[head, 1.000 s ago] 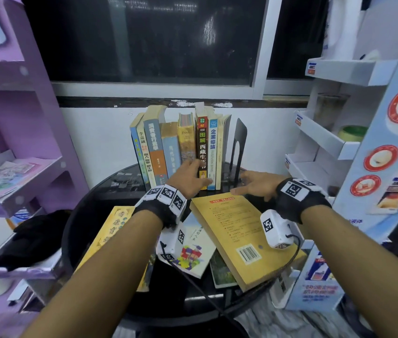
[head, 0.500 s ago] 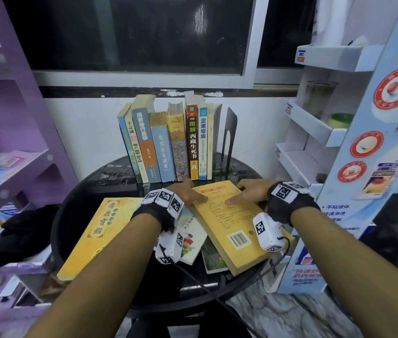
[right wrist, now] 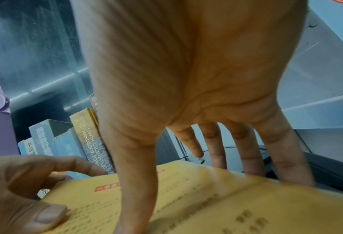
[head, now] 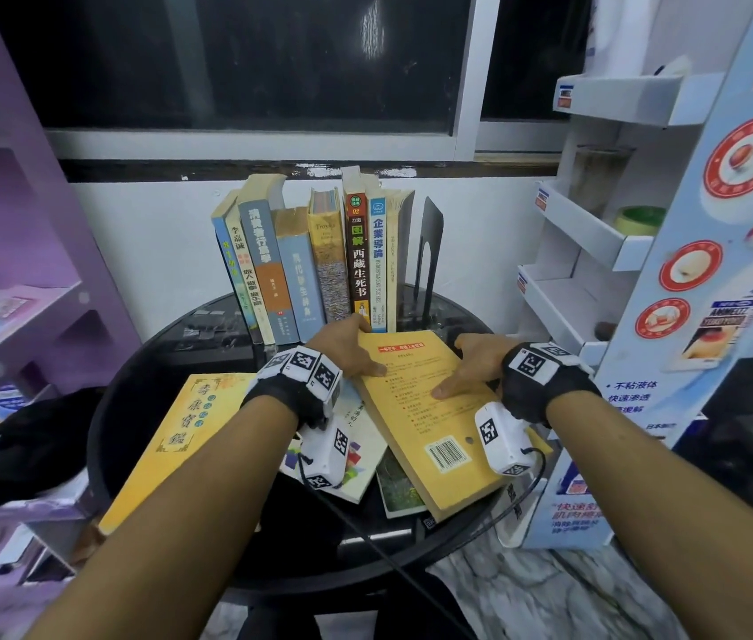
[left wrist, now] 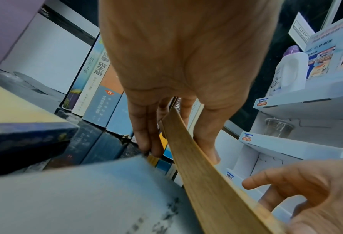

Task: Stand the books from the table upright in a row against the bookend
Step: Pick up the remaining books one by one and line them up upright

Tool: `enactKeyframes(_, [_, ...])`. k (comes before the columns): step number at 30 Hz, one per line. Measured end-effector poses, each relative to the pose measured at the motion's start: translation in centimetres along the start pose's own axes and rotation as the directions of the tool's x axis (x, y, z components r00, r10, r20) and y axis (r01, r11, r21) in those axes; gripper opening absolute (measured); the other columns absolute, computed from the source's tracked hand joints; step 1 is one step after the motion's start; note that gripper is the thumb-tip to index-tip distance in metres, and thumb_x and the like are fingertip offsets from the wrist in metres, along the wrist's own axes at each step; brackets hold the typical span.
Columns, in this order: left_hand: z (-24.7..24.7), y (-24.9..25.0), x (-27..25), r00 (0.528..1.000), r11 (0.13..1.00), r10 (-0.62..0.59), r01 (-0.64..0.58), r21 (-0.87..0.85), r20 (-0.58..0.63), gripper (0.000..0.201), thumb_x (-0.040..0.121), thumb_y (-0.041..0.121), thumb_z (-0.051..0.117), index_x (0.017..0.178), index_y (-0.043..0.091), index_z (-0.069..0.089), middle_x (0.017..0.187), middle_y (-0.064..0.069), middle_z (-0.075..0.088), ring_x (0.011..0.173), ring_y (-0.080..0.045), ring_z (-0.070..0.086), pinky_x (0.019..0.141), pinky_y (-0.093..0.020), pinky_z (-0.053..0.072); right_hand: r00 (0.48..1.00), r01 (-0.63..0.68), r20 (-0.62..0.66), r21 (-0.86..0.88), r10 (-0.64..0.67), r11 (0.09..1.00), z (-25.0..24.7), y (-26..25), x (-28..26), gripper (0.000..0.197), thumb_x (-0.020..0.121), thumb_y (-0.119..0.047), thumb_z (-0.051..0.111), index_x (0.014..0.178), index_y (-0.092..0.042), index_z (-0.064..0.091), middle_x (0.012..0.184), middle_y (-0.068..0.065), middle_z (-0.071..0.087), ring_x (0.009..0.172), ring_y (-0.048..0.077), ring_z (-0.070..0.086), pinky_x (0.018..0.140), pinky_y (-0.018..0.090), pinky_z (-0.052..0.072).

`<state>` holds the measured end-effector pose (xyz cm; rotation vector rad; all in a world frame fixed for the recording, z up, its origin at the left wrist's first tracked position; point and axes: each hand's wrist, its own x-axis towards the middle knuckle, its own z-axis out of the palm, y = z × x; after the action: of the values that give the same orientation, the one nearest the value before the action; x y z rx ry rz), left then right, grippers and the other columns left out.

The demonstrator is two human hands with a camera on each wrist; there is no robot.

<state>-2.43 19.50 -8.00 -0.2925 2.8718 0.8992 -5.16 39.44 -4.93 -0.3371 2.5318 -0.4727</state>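
A thick yellow book (head: pixel 425 418) lies back cover up on the round black table (head: pixel 143 408), in front of a row of upright books (head: pixel 300 270) that stands against a black bookend (head: pixel 430 251). My left hand (head: pixel 351 351) grips the book's far left edge, thumb on the cover and fingers underneath (left wrist: pixel 146 139). My right hand (head: pixel 469 369) holds the right edge; its thumb (right wrist: pixel 136 190) presses the cover and its fingers reach past the edge. In the left wrist view the book's edge (left wrist: pixel 206 182) slants upward.
A yellow hardback (head: pixel 171 436) lies flat at the table's left. A white book with a coloured picture (head: pixel 356 459) and a green one (head: pixel 397 489) lie partly under the thick book. A purple shelf (head: pixel 19 279) stands left and a white display rack (head: pixel 596 242) right.
My left hand left the standing row and my right hand left the bookend's base. Both came back to the thick yellow book and took hold of its far end.
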Motion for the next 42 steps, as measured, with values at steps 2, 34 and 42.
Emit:
enactKeyframes(2, [-0.3, 0.3, -0.1, 1.000, 1.000, 0.008, -0.008, -0.021, -0.015, 0.069, 0.076, 0.023, 0.080, 0.132, 0.018, 0.041, 0.122, -0.004, 0.058, 0.108, -0.022, 0.058, 0.090, -0.037, 0.053, 1.000, 0.000, -0.025, -0.003, 0.000, 1.000, 0.1, 0.1, 0.0, 0.057, 0.077, -0.033, 0.078, 0.123, -0.013, 0.052, 0.121, 0.007, 0.063, 0.109, 0.025, 0.061, 0.097, 0.042, 0.049])
enactKeyframes(34, [-8.2, 4.2, -1.7, 0.844, 0.599, 0.064, -0.459, -0.656, -0.532, 0.043, 0.079, 0.003, 0.074, 0.117, 0.007, 0.054, 0.107, -0.006, 0.070, 0.092, -0.018, 0.069, 0.070, -0.030, 0.059, 0.760, 0.406, -0.625, 0.246, -0.176, 0.880, -4.2, -3.3, -1.0, 0.077, 0.076, -0.035, 0.079, 0.127, -0.015, 0.027, 0.124, 0.005, 0.056, 0.100, 0.018, 0.054, 0.075, 0.029, 0.043])
enactKeyframes(42, [-6.6, 2.6, -1.3, 0.830, 0.527, 0.057, -0.497, -0.689, -0.555, 0.027, 0.090, 0.018, 0.063, 0.115, 0.015, 0.052, 0.101, 0.001, 0.068, 0.089, -0.015, 0.068, 0.078, -0.036, 0.058, 0.684, 0.528, -0.689, 0.242, -0.238, 0.814, -2.2, -3.3, -0.2, 0.057, 0.083, -0.033, 0.072, 0.122, -0.016, 0.035, 0.117, -0.001, 0.057, 0.094, 0.011, 0.054, 0.059, 0.012, 0.037])
